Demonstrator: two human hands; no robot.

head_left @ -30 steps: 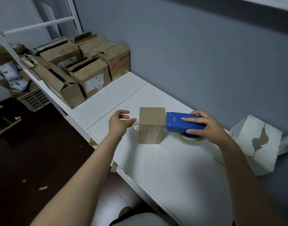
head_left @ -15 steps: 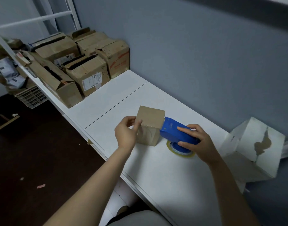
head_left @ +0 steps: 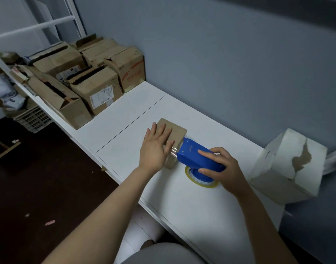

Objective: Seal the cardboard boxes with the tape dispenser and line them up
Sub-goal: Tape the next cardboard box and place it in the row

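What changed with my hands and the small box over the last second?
The left hand moved from the air beside the small box onto its top, pressing flat. The tape dispenser tilted, nose up to the box's top edge. The right hand still grips it; the stacked boxes stayed.

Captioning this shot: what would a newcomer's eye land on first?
The bright blue tape dispenser, gripped by the right hand, stands out against the white table, its nose at a small cardboard box under the flat left hand. Worn cardboard boxes crowd the far left end; a battered white box sits at right.
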